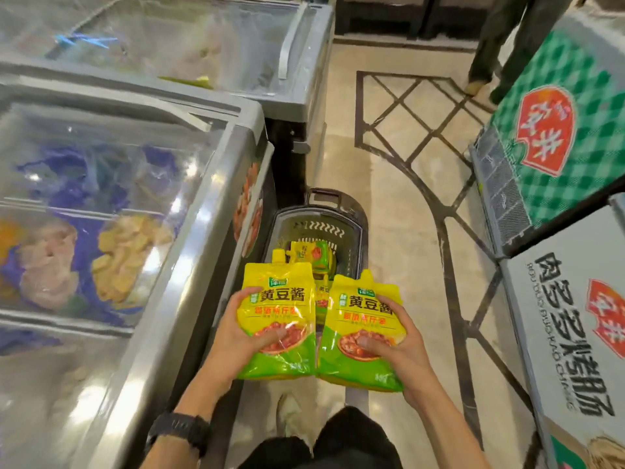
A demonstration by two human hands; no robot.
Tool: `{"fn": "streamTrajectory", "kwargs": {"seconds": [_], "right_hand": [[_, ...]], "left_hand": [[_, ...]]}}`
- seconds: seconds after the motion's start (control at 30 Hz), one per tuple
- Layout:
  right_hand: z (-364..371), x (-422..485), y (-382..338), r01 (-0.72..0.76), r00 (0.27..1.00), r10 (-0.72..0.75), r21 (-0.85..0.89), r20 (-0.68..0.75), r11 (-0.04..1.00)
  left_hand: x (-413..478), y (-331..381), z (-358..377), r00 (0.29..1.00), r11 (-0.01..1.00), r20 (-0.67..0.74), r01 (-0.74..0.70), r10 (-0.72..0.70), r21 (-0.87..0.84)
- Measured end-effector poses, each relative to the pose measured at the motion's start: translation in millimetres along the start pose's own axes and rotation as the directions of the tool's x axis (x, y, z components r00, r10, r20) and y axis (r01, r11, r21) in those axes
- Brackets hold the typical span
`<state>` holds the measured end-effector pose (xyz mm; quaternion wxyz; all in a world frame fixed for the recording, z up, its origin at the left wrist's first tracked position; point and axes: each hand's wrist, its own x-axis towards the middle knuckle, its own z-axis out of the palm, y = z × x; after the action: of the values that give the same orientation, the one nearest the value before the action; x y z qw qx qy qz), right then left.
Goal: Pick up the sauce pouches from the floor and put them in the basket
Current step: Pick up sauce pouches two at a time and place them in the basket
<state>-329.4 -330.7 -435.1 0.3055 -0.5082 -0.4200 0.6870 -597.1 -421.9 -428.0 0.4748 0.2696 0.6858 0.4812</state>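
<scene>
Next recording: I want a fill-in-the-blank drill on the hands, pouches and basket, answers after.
1. Left hand and right hand grip ____ yellow-and-green plastic sauce pouch each: left pouch, right pouch.
2. The dark slotted plastic basket stands on the ____ beside the glass-topped freezer.
3. More pouches already lie inside the ____.
Answers: one; floor; basket.

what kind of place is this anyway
Most likely a supermarket or grocery aisle: glass-topped chest freezers of packed food on the left, stacked product cartons on the right, and a shopping basket on the floor holding sauce pouches.
</scene>
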Motion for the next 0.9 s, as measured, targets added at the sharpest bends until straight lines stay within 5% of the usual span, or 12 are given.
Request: {"fn": "streamTrajectory", "kwargs": {"seconds": [0.23,0.43,0.7,0.9], "right_hand": [[-11.8,118.4,-3.4,-0.131,0.991,0.130,-0.028,-0.015,0.991],[-23.0,229.1,30.7,-0.243,0.967,0.252,-0.174,0.028,0.954],[13.2,384.5,181.7,-0.336,0.935,0.354,-0.274,0.015,0.901],[16.2,457.3,300.2,-0.333,0.942,0.307,-0.287,-0.133,0.898]], "left_hand": [[115.1,16.3,27.0,0.997,0.997,-0.039,0.062,-0.060,0.040],[217.3,-16.9,53.9,0.942,0.983,-0.284,0.163,-0.182,-0.088],[373.9,-144.0,137.7,0.772,0.926,-0.546,0.145,-0.326,-0.348],[478.1,-254.5,181.0,0.692,0.929,-0.630,0.173,-0.352,-0.329]]}}
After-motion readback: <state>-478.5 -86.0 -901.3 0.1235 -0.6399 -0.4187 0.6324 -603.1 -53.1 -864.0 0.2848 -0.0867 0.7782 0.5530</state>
